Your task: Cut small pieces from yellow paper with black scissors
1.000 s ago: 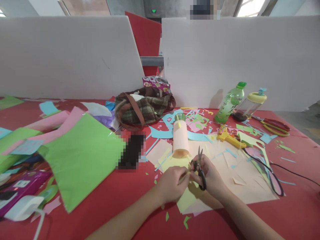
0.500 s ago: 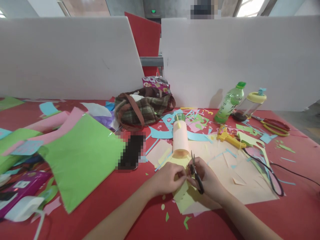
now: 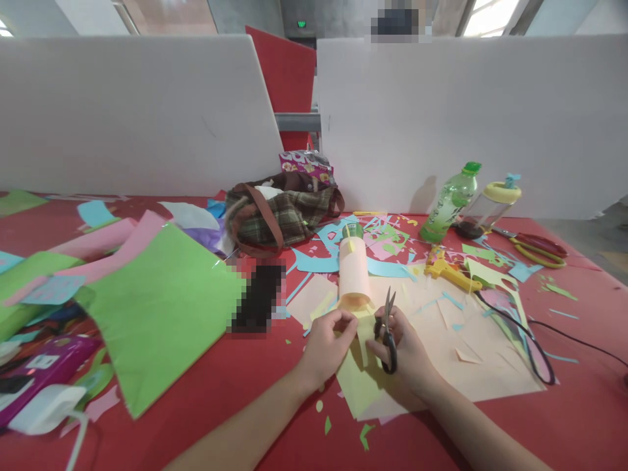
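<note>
1. Head view: the left hand (image 3: 328,345) pinches a strip of yellow paper (image 3: 360,369), fingers closed on its top edge; the sheet lies between both hands.
2. The right hand (image 3: 409,350), just beside it, grips black scissors (image 3: 387,327), blades pointing up and nearly closed.
3. A paper-wrapped bottle (image 3: 354,273) lies just beyond the hands.

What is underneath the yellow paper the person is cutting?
Under the yellow paper lies a large peach sheet, spread on the red table. The left hand and the right hand, gripping black scissors, cover part of it; anything beneath there is hidden.
</note>
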